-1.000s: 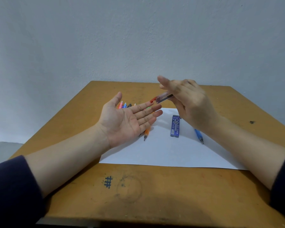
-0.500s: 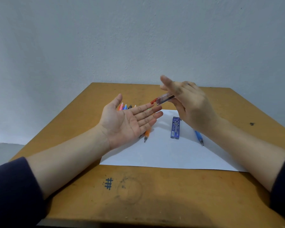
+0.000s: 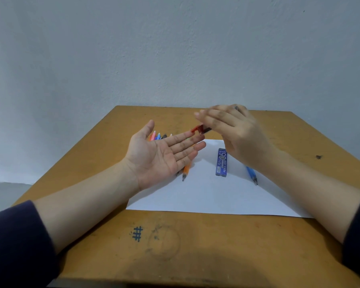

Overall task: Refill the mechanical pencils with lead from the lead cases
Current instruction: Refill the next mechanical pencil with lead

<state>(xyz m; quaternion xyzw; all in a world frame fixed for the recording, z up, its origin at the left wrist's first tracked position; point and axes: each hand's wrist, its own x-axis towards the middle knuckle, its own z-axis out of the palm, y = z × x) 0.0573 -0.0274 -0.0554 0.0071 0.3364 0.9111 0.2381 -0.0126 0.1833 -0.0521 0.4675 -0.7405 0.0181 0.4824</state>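
My right hand [image 3: 240, 134] holds a small lead case [image 3: 202, 129] with a red cap, tilted down toward my left fingertips. My left hand [image 3: 160, 154] lies palm up, fingers straight, just below the case's red end. A blue lead case [image 3: 222, 162] lies flat on the white paper [image 3: 206, 196]. An orange mechanical pencil [image 3: 185, 171] pokes out from under my left hand, tip toward me. A blue mechanical pencil [image 3: 252, 174] lies partly hidden under my right wrist. Several coloured pencils [image 3: 157, 136] show behind my left palm.
The wooden table [image 3: 195, 246] bears a pen-drawn hash mark [image 3: 138, 233] and a faint ring stain near its front. A grey wall stands behind the table's far edge. A dark spot [image 3: 318, 156] marks the table at the right.
My right hand has tipped the lead case further down toward my left fingertips and now looks motion-blurred. My left hand stays palm up in the same place.
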